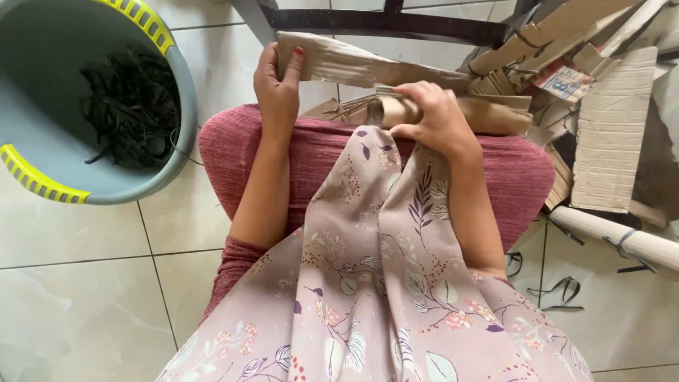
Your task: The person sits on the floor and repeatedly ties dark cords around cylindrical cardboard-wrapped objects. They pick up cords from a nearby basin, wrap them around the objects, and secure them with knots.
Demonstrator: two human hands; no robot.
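Floral scarf point(382, 283), hands on cardboard strip point(353, 65)

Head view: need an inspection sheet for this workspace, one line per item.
Surface: pale tiled floor; the person works over their lap, covered by a red garment and a floral cloth.
Job's things: cardboard strip held across the knees, one end rolled up.
Clutter: heap of torn cardboard pieces at the right; grey tub with yellow handles at the left, holding dark strips; pale roll bound with a band.
Grippers: left hand grips the strip's flat end; right hand closed on the rolled end.
Cables: nothing seen; loose dark bands on the floor.
Surroundings: dark metal bar ahead.
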